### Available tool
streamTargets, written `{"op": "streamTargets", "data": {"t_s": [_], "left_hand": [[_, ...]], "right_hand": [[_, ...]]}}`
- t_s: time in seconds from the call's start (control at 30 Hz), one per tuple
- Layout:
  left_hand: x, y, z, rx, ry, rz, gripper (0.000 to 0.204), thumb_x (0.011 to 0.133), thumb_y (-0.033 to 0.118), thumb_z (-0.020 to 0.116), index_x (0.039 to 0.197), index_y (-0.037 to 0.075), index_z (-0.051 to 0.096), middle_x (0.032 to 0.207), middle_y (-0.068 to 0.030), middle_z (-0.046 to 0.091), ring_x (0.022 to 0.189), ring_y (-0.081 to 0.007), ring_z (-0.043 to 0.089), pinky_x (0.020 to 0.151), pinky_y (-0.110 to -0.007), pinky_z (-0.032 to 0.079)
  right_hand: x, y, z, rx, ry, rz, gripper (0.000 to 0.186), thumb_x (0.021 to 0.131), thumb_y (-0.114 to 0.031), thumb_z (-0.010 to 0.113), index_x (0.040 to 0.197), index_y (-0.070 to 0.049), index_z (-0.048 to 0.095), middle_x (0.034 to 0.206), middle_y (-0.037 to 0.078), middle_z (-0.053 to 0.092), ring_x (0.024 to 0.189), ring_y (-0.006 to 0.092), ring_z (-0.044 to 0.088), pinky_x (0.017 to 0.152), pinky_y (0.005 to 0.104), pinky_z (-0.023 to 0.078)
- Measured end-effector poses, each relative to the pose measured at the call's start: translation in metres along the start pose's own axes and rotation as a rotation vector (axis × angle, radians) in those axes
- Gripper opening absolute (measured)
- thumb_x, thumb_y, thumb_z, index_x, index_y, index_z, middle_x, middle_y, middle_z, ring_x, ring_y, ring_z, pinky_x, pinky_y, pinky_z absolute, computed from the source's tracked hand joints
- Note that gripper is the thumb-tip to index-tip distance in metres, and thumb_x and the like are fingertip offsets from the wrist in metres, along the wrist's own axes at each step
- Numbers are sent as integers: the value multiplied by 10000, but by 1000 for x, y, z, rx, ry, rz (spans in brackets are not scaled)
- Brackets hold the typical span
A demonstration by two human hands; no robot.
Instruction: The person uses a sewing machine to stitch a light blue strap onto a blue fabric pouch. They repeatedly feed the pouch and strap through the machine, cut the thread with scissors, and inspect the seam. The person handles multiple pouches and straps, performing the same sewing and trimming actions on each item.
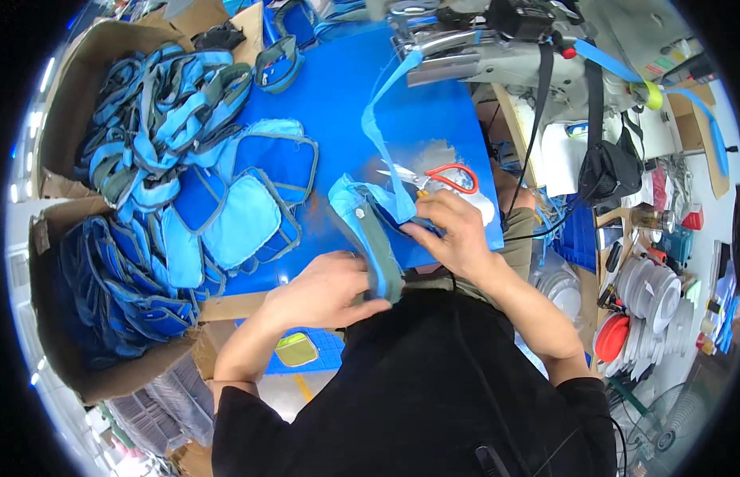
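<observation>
My left hand (326, 290) is closed around the near end of a fabric band (378, 250) in light blue and grey-green, which stands up on edge in a curve. My right hand (457, 234) pinches the band's other side, where a light blue binding tape (378, 131) comes down from the sewing machine (497, 63). Just beyond my right fingers lie scissors (453, 171) with red handles and open blades, partly hidden by that hand. Whether the tape is sewn to the band cannot be made out.
The blue tabletop (342, 87) carries blue mesh panels with grey edging (243, 219) at the left. Two cardboard boxes, one with tangled fabric bands (159, 119) and one with dark blue pieces (120, 278), stand beyond its left edge. A black pouch (608, 171) hangs at the right.
</observation>
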State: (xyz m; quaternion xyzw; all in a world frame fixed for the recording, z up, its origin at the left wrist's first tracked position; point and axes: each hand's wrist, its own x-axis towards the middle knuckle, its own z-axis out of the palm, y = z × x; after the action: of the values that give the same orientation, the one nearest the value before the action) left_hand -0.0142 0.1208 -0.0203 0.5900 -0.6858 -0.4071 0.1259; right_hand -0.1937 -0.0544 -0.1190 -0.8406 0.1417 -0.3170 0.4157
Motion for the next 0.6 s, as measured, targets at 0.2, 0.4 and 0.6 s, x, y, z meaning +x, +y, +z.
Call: {"op": "streamTargets", "data": {"t_s": [0.2, 0.4, 0.6], "left_hand": [[-15, -22, -36, -46, 531, -345, 601, 668, 439, 943, 1050, 57, 679, 1064, -138, 702, 1017, -348, 667, 913, -450, 517], [37, -18, -20, 48, 563, -77, 284, 804, 161, 866, 1017, 51, 714, 1000, -104, 747, 869, -283, 716, 767, -372, 566], [-15, -67, -47, -447, 973, -209, 233, 964, -19, 647, 1189, 14, 698, 870, -72, 758, 627, -33, 585, 530, -198, 433]], "right_hand": [[-12, -2, 13, 229, 36, 98, 175, 841, -118, 821, 979, -35, 753, 1003, 119, 700, 859, 304, 685, 734, 388, 543], [15, -28, 13, 66, -286, -80, 286, 836, -231, 836, 1055, -73, 742, 1112, 121, 706, 978, 337, 671, 820, 433, 530], [52, 11, -108, -184, 297, 84, 322, 918, -57, 749, 1229, -17, 677, 964, 49, 721, 875, 108, 646, 766, 275, 519]]}}
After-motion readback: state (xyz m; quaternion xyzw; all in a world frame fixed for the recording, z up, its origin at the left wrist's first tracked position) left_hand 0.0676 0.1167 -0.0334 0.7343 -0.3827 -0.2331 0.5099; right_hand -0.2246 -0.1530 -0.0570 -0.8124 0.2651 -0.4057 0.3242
